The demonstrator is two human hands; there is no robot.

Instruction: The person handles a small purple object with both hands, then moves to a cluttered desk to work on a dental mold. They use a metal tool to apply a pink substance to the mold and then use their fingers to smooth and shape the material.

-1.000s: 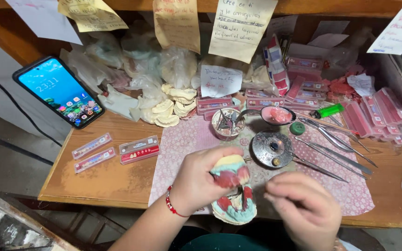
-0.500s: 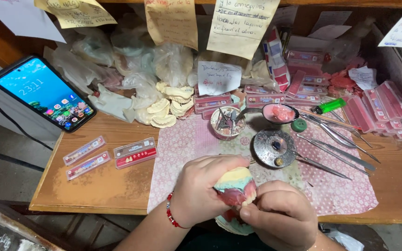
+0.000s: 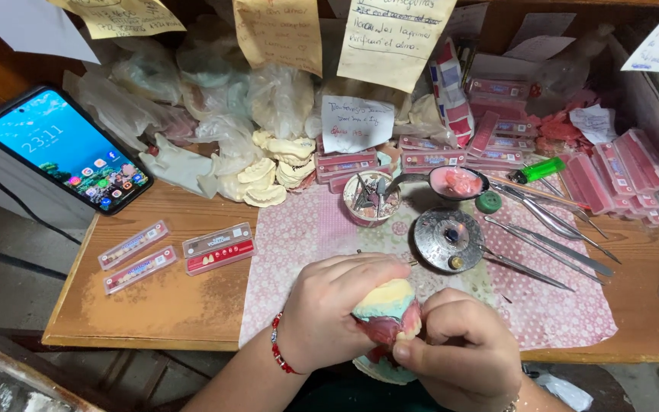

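My left hand [image 3: 333, 311] grips a dental cast [image 3: 388, 307] with a yellow, blue-green and pink base, low in the middle of the view over the table's near edge. A red bead bracelet [image 3: 278, 345] circles that wrist. My right hand [image 3: 459, 349] is closed against the cast's right side, its fingertips pressed on the pink wax part. Whether a small tool lies in those fingers is hidden. Just beyond the hands stands a round metal burner [image 3: 448, 238] with a small flame on a pink patterned cloth [image 3: 299, 236].
A lit smartphone [image 3: 64, 146] leans at the left. Flat tooth-card strips [image 3: 218, 247] lie on the wooden table [image 3: 154, 305]. White plaster casts [image 3: 268, 172], a small bowl [image 3: 369, 197], a spoon of pink wax [image 3: 455, 181], metal instruments [image 3: 551, 229], a green lighter [image 3: 540, 169] and pink boxes [image 3: 619, 172] crowd the back.
My right hand has come in from the right and closed onto the cast. The cast has risen slightly toward the view. The left hand keeps its hold.
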